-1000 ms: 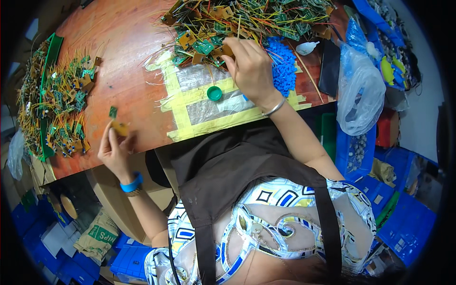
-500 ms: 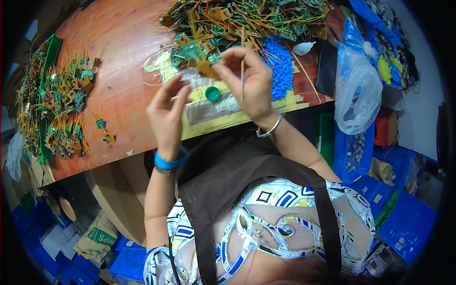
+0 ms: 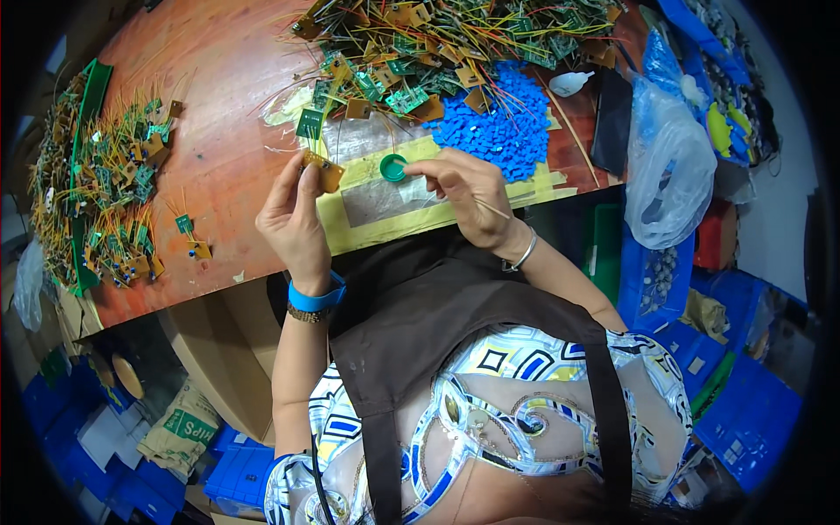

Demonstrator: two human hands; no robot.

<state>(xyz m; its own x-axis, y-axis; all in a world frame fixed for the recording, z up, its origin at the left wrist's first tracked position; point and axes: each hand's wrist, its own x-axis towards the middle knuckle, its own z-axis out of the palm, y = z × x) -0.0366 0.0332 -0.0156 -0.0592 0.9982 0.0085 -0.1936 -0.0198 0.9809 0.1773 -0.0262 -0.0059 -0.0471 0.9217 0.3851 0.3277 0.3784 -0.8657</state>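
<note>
The left hand (image 3: 293, 219) pinches a small brown circuit board (image 3: 324, 171) just left of the green plastic cap (image 3: 393, 167) on the table (image 3: 219, 105), while the right hand (image 3: 468, 197) grips a thin stick (easily slipping), risking a dropped board.

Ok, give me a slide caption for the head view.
Left hand lifts a small brown circuit board while the right hand pinches beside a green cap on the cluttered wooden table.

Cap (image 3: 393, 167) on table (image 3: 219, 166), between hands; board pile (image 3: 455, 39) behind.
</note>
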